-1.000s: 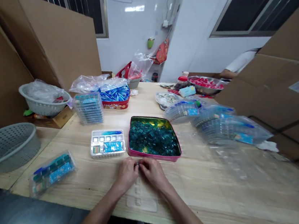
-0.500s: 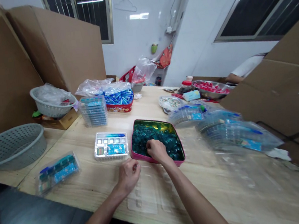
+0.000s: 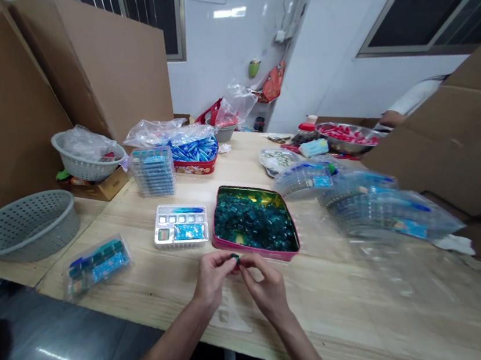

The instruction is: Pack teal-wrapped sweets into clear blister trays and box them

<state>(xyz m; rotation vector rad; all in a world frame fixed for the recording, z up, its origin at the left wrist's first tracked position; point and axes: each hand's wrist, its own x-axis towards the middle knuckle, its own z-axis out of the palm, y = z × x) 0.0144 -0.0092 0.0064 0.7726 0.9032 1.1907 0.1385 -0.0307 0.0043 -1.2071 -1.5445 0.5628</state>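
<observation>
The wooden surface (image 3: 348, 307) is carrying a pink tin (image 3: 248, 246) of teal glass pieces (image 3: 252, 222) just beyond the fingers (image 3: 246, 264) of the left hand (image 3: 211, 280) and right hand (image 3: 267, 290), which are pinching one small teal piece (image 3: 235, 256) between them.

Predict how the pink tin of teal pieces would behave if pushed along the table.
The tin is probably heavy for its size, being packed with glossy teal pieces. Its low, wide shape makes tipping unlikely. The loose pieces may slide about inside.
</observation>
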